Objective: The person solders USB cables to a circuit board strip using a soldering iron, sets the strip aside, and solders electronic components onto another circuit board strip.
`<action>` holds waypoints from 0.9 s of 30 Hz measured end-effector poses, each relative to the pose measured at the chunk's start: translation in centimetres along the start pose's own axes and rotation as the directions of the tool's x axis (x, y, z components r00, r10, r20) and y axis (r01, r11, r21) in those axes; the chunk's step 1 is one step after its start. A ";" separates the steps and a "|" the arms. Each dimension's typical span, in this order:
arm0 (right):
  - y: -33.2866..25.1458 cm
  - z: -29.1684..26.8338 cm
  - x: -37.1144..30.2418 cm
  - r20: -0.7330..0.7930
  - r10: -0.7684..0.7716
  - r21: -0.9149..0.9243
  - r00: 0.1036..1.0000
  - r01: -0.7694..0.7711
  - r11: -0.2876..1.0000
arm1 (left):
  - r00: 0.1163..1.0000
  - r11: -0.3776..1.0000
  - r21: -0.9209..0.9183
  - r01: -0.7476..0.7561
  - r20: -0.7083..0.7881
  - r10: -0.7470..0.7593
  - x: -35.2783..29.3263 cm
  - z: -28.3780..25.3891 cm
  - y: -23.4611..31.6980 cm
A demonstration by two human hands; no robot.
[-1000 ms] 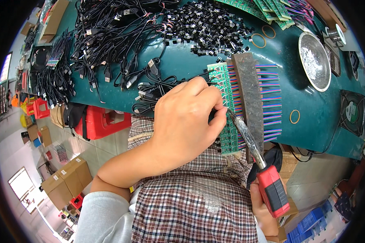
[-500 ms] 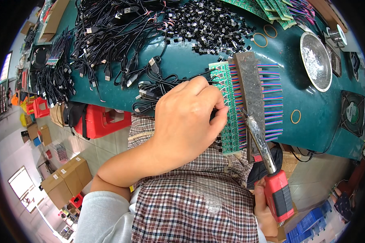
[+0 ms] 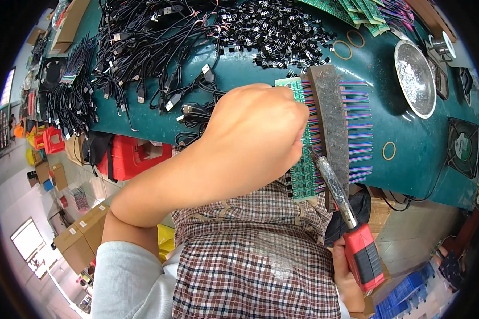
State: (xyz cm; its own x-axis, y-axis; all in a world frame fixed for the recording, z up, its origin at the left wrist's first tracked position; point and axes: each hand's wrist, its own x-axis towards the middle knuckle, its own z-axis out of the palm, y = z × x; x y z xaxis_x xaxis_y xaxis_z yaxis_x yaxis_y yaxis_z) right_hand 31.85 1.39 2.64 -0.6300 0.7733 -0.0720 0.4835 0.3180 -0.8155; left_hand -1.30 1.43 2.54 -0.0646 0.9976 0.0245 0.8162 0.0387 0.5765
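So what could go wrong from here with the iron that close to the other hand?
Burn: the right hand holds the soldering iron with its tip close by the left hand; a slip might touch skin.

Heat damage: the metal shaft runs close over the coloured wires, so their insulation could scorch.

Tipping: the green board and dark bar appear to overhang the table, so a knock might shift them.

We find the label (image 3: 465, 149) on the black fan (image 3: 454, 130) and the stickers (image 3: 83, 224) on the cardboard boxes (image 3: 73, 249) too small to read.
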 end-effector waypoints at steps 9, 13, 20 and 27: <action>-1.5 0.5 2.3 -0.022 -0.149 -0.082 0.989 0.146 0.986 | 1.000 1.000 0.018 -0.026 -0.009 0.026 0.2 0.4 0.3; -1.4 0.7 2.4 -0.031 -0.166 -0.064 0.986 0.164 0.984 | 0.999 0.999 0.029 -0.025 -0.023 0.025 0.4 0.6 0.4; -0.6 0.8 1.3 -0.056 -0.147 -0.026 0.988 0.146 0.989 | 1.000 0.999 0.031 -0.027 0.003 0.027 0.5 0.6 0.5; -0.4 0.4 1.3 -0.033 -0.062 0.028 0.998 0.063 0.998 | 0.999 0.998 0.040 -0.046 0.008 0.046 0.7 0.6 0.6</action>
State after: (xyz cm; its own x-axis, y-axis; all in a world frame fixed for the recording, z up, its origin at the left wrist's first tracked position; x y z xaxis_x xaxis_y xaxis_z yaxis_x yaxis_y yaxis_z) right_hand 30.60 2.01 2.68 -0.6384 0.7697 -0.0019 0.4256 0.3510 -0.8341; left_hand -0.55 2.19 2.44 -0.0222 0.9988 0.0441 0.8407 -0.0052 0.5415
